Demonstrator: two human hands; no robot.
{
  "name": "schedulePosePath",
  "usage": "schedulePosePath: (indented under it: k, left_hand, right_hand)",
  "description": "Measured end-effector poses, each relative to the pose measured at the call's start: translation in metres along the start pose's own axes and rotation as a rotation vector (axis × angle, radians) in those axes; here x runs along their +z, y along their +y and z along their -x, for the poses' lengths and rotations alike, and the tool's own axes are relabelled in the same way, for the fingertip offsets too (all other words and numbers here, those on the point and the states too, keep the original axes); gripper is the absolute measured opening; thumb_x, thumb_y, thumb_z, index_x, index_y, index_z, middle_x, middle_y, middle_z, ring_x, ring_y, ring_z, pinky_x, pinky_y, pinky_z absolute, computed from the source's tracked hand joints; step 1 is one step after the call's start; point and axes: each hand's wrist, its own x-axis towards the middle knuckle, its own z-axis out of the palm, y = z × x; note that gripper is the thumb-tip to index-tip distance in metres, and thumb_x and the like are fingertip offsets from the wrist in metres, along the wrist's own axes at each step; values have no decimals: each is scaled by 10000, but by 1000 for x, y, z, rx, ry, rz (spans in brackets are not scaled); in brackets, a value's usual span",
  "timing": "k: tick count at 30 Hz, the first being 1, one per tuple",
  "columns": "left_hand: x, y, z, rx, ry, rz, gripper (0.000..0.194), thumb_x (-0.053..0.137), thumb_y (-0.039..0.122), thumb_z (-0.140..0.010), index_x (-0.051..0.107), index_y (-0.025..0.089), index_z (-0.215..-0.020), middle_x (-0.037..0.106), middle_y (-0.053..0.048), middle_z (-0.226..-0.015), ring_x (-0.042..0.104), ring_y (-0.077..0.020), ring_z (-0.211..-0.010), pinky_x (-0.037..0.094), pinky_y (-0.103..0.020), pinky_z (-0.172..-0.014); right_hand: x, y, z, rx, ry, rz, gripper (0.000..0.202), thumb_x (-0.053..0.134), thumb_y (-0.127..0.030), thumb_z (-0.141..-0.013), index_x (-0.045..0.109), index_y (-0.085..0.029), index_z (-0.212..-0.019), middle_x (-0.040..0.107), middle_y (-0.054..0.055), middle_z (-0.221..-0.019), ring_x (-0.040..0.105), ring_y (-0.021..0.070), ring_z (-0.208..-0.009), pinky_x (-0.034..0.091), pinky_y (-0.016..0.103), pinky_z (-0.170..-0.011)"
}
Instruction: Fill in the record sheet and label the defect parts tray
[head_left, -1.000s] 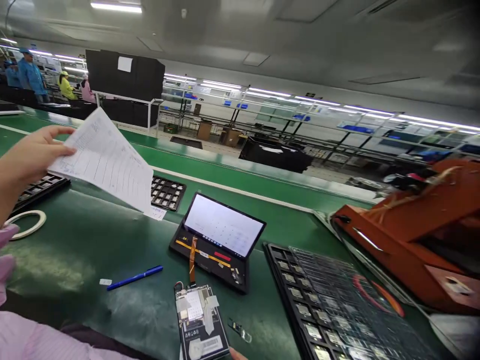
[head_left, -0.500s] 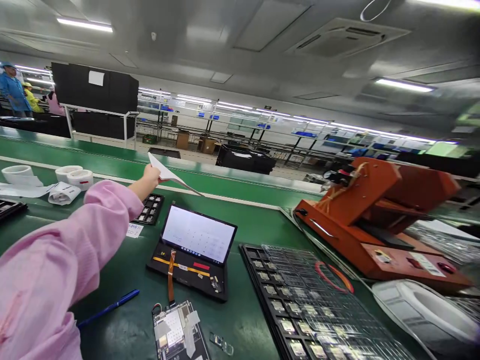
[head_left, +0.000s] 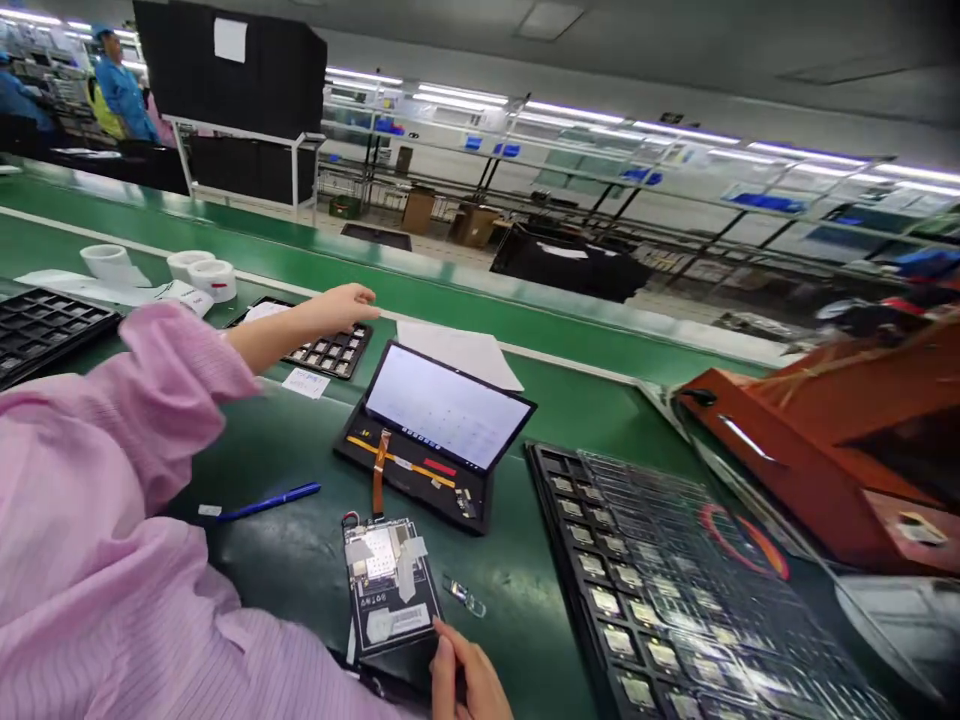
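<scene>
My left hand (head_left: 341,306), in a pink sleeve, reaches over a black tray of small parts (head_left: 330,350); it holds nothing and its fingers are partly apart. White paper (head_left: 457,350) lies behind the lit screen (head_left: 450,405), which leans up from a black base joined by an orange ribbon cable (head_left: 380,470) to a circuit board (head_left: 394,590). At the board's lower right corner, my right hand (head_left: 469,670) pinches the edge between thumb and forefinger. A small clear-ended part (head_left: 466,597) lies beside the board.
A blue pen (head_left: 270,502) lies to the left. Tape rolls (head_left: 211,280) and an empty-celled black tray (head_left: 52,325) sit at far left. On the right are stacked trays of metal parts (head_left: 622,600) under clear plastic and an orange machine (head_left: 810,430). People in blue (head_left: 124,90) stand far off.
My left hand has let go of the white paper, which now lies flat behind the screen. My right hand has come into view at the circuit board. The view has tilted down and left.
</scene>
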Motion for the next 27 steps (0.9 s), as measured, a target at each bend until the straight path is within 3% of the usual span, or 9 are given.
schedulePosePath:
  k: [2,4,7,9,12,15,21,24,27]
  left_hand:
    - [-2,-25,53,15,-144,-175,267,647,350,-775,656,172,-974,657,-51,-964,597,-199,-843,445,-280,-720]
    - [4,-58,107,2,-297,-345,256,735,409,-645,650,179,-719,638,-37,-726,578,-197,-681,423,-290,-647]
    - [22,-105,168,-11,-416,-534,290,794,341,-525,602,196,-688,633,-44,-759,588,-221,-689,410,-292,-611]
    - [32,-123,186,17,-454,-603,209,739,248,-582,586,199,-715,638,-49,-797,603,-228,-740,411,-289,-620]
    - [38,-120,185,105,-472,-633,68,619,196,-717,585,206,-775,648,-44,-820,607,-222,-780,415,-296,-643]
    - [51,-92,164,234,-422,-610,60,551,234,-820,589,219,-865,656,-43,-891,604,-220,-833,425,-310,-677]
    - [120,-36,103,492,-328,-571,126,550,235,-856,593,208,-971,649,-73,-1005,595,-236,-965,452,-337,-781]
    - [152,-25,82,552,-297,-574,211,555,257,-861,579,181,-1057,628,-110,-1078,568,-251,-1041,454,-355,-846]
    - [165,-24,80,582,-271,-588,353,572,283,-857,521,157,-1183,566,-132,-1222,502,-269,-1161,422,-365,-934]
  right_hand:
    - [-2,-3,0,60,-29,-21,205,534,-301,-896,694,-174,-883,688,44,-693,626,127,-559,515,227,-599]
    - [-5,-8,-1,132,-49,-24,246,518,-343,-905,693,-172,-882,656,30,-638,601,123,-527,505,222,-572]
    - [-10,-17,-6,212,-52,3,284,507,-380,-909,692,-166,-886,618,5,-573,577,117,-497,503,217,-578]
    - [-13,-21,-13,211,-69,24,282,508,-378,-907,691,-164,-889,626,2,-577,580,114,-496,507,216,-589]
    - [-15,-29,-26,112,-151,29,236,511,-325,-906,689,-169,-904,647,7,-610,599,116,-517,508,216,-577]
    - [-9,-38,-39,11,-185,25,202,512,-277,-903,686,-174,-910,663,12,-638,619,123,-544,512,223,-572]
    - [0,-53,-43,-28,-202,28,193,498,-235,-904,678,-167,-901,670,25,-656,627,130,-561,513,235,-561]
    - [-7,-52,-34,-32,-177,26,170,498,-194,-900,664,-159,-920,648,8,-623,613,116,-550,506,220,-564]
    - [-19,-49,-22,11,-146,66,167,496,-178,-899,661,-160,-921,648,5,-623,617,109,-561,506,211,-577]
